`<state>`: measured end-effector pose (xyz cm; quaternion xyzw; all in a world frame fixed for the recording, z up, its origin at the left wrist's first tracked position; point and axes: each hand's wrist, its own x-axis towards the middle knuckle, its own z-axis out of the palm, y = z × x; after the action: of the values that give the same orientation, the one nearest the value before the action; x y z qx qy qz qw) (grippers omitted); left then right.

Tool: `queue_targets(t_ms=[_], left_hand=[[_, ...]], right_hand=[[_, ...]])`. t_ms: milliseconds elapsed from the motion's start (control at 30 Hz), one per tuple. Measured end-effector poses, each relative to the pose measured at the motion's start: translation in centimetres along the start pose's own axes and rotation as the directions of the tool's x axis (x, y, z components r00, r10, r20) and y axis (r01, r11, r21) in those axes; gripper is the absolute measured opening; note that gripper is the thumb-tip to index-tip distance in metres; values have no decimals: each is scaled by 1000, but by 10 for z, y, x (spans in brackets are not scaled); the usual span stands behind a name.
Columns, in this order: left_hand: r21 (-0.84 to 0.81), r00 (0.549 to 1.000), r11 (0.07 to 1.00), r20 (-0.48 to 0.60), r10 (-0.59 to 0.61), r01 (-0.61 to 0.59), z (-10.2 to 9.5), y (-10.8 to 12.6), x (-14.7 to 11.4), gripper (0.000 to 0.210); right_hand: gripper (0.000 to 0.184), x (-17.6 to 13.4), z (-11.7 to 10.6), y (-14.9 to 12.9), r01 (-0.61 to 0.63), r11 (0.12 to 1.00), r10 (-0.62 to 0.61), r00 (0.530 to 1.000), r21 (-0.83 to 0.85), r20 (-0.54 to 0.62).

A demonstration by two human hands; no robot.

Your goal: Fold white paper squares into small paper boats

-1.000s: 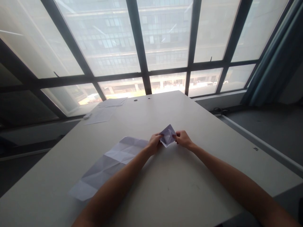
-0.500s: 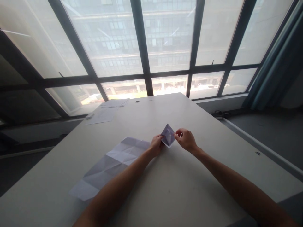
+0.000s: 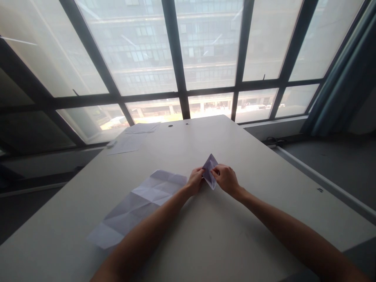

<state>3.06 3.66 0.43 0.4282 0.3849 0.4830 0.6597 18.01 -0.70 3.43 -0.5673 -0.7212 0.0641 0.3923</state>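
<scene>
A small diamond-shaped piece of folded paper [image 3: 210, 160], pale violet-white, is held tilted above the table. My left hand [image 3: 195, 181] grips its left corner, thumb on the near face and the other fingers behind. From the right, my right hand [image 3: 225, 177] has its fingertips pinched at the middle of the paper's face; the hand covers the right corner. Beside and partly under my left forearm lies a larger creased sheet of paper [image 3: 147, 196], marked with a grid of fold lines.
The white table [image 3: 190, 145] reaches to tall framed windows. Flat paper sheets [image 3: 127, 144] lie at its far left, with a small white object [image 3: 111, 144] beside them. A small dark mark [image 3: 320, 190] shows near the right edge. A blue curtain [image 3: 337, 90] hangs at right.
My right hand has moved left from the paper's right corner to its middle. The folded paper has shifted slightly right and looks narrower and more turned. The left hand keeps its grip.
</scene>
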Motion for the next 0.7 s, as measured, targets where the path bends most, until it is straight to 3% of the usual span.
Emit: queue_targets(t_ms=[533, 700], left_hand=[[-34, 996, 998, 75, -57, 59, -6, 1, 1, 17], [22, 986, 1000, 165, -2, -1, -4, 2, -2, 23]], right_hand=[[21, -1, -4, -4, 10, 997, -12, 1000, -75, -23], [20, 1, -7, -3, -24, 997, 23, 1000, -70, -13]])
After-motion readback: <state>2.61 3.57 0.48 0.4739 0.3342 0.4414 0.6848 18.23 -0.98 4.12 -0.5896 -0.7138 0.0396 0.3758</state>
